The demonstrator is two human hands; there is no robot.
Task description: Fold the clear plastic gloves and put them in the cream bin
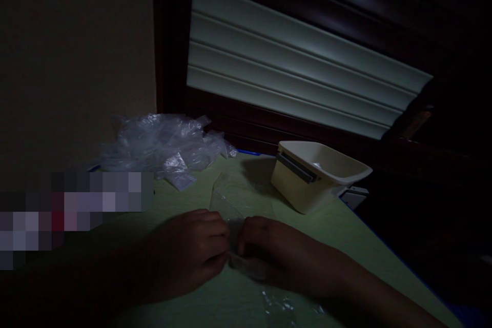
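Note:
Both hands meet over the table, close together, on a clear plastic bag. My left hand has its fingers curled and closed on the bag's left side. Facing it, my right hand pinches the same bag, its thumb low and its fingers bent. Part of the bag spreads flat on the table beyond the hands; the stretch between the fingers is mostly hidden in shadow. More clear plastic lies below my right hand, and I cannot tell whether it belongs to the same bag.
A heap of clear plastic bags sits at the table's back left. A cream plastic bin with a grey clip stands near the right edge of the green table. Behind rises a dark frame with a pale slatted panel. A blurred patch covers the left.

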